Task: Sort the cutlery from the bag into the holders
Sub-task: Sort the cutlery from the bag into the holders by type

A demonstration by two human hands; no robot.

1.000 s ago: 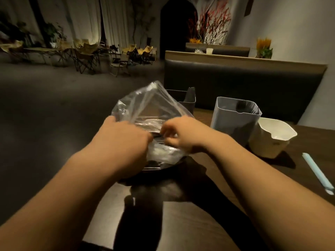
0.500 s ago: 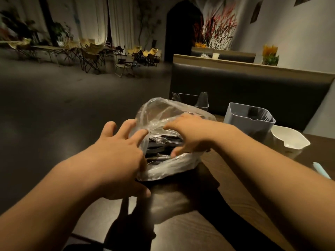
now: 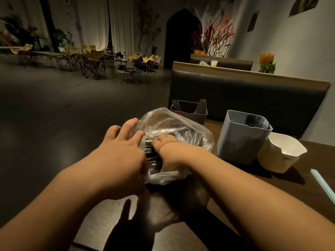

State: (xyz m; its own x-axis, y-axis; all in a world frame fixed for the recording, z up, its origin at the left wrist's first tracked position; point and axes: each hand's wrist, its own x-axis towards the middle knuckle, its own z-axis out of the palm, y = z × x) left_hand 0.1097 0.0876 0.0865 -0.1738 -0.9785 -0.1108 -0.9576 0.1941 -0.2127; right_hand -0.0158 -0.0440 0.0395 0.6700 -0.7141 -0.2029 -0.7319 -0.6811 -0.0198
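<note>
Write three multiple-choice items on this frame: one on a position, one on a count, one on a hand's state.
1. Which holder stands directly behind the bag?
A. the grey holder
B. the cream holder
C. the dark holder

2. How many holders stand on the table?
A. two
B. three
C. five

3. The fingers of the left hand are:
A. spread against the bag
B. clenched in a fist
C. wrapped round a spoon

Answers:
1 C: the dark holder shows just past the bag's top, while the other two stand off to the right.
2 B: dark, grey and cream make three.
3 A: the fingers lie apart and straight on the bag's left side.
</note>
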